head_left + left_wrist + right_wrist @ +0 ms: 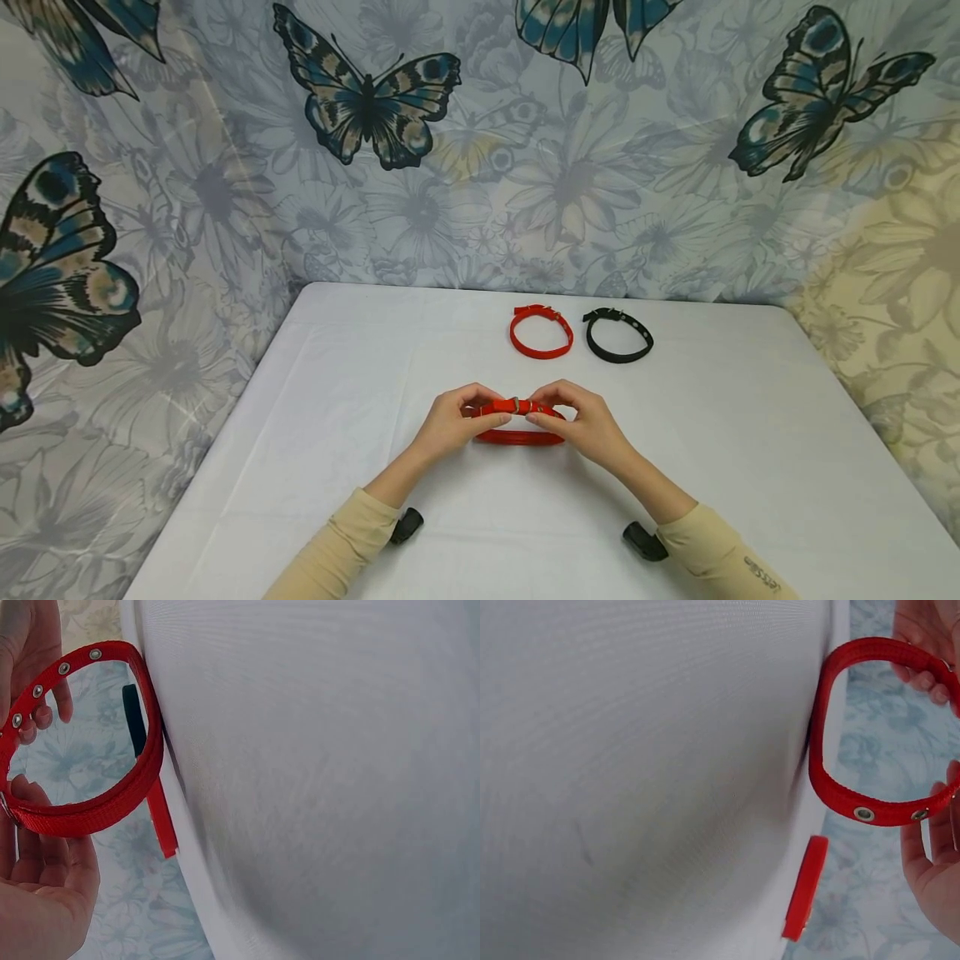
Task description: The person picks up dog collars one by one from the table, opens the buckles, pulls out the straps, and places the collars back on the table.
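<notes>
A red webbing collar (520, 437) with metal eyelets and a buckle is held as a closed loop between both hands, its lower edge at the table. My left hand (448, 427) pinches it just left of the buckle, thumb in front and fingers behind. On the other side, my right hand (591, 423) pinches the strap between thumb and fingers. The left wrist view has the collar (97, 814) standing on edge, with a row of eyelets along the strap on the right hand's side. Two eyelets also show on the collar (819, 750) in the right wrist view.
Beyond the hands, a second red collar (542, 354) lies buckled in a ring on the white-covered table (360, 358). A black collar (619, 358) lies beside it to the right. Butterfly-patterned cloth (480, 208) rises behind the table's far edge.
</notes>
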`<move>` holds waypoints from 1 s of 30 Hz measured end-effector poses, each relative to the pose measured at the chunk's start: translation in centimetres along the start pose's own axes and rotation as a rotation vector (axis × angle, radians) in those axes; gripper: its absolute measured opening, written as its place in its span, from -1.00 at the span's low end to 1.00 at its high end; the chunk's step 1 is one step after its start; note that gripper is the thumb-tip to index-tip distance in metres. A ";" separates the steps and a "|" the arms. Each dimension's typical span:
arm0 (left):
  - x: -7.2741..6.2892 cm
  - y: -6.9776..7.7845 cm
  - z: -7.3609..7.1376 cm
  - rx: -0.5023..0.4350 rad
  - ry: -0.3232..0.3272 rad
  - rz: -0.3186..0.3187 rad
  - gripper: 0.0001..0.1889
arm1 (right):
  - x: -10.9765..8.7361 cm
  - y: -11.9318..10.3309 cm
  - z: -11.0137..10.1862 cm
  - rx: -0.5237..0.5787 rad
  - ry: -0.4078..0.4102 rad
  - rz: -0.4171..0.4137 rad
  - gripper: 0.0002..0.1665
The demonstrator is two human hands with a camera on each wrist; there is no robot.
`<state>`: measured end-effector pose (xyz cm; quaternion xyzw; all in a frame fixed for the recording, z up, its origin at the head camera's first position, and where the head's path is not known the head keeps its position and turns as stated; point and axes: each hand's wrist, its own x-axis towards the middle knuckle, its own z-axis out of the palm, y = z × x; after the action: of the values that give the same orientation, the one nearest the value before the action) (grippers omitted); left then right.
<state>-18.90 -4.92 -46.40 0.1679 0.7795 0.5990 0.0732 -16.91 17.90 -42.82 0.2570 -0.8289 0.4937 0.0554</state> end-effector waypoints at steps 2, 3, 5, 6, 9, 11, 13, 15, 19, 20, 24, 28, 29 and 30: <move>0.0 0.0 0.0 0.004 -0.003 0.001 -0.80 | 0.0 0.0 0.0 0.000 -0.001 -0.011 -0.74; 0.0 -0.1 0.0 0.007 -0.003 0.001 -0.80 | 0.0 0.0 0.0 -0.001 -0.002 -0.020 -0.74; 0.0 -0.1 0.0 0.012 -0.003 0.001 -0.79 | 0.0 0.0 0.0 -0.001 -0.003 -0.041 -0.73; 0.0 -0.1 0.0 0.015 -0.002 0.002 -0.79 | 0.0 0.0 0.0 -0.002 -0.003 -0.050 -0.73; 0.0 -0.2 0.1 0.017 -0.001 0.000 -0.79 | 0.0 0.1 0.0 -0.010 -0.002 -0.065 -0.71; 0.0 -0.1 0.1 0.020 0.000 -0.002 -0.79 | 0.0 0.1 0.0 -0.017 0.000 -0.066 -0.71; 0.0 -0.1 0.1 0.022 0.003 0.001 -0.79 | -0.1 0.2 0.0 -0.025 0.002 -0.070 -0.72; 0.0 -0.1 0.1 0.018 0.008 0.004 -0.78 | -0.1 0.1 0.0 -0.032 0.003 -0.080 -0.72; -0.1 -0.1 0.2 0.007 0.021 0.010 -0.77 | -0.2 0.2 -0.1 -0.045 0.003 -0.111 -0.72; -0.1 -0.1 0.2 0.004 0.023 0.010 -0.77 | -0.2 0.2 -0.1 -0.048 0.002 -0.114 -0.72; -0.1 -0.1 0.2 0.015 0.026 0.006 -0.77 | -0.2 0.1 -0.2 -0.059 -0.006 -0.112 -0.70; 0.0 -0.1 0.0 0.014 0.016 0.013 -0.76 | -0.2 0.2 -0.3 -0.071 -0.017 -0.112 -0.70; 0.0 -0.1 0.0 0.016 0.015 0.013 -0.76 | -0.2 0.2 -0.4 -0.071 -0.019 -0.114 -0.70; 0.0 -0.2 0.0 0.016 0.014 0.015 -0.77 | -0.2 0.2 -0.4 -0.071 -0.021 -0.117 -0.70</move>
<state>-18.94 -4.94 -46.60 0.1702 0.7836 0.5943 0.0620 -16.89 18.43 -42.85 0.3080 -0.8302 0.4570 0.0844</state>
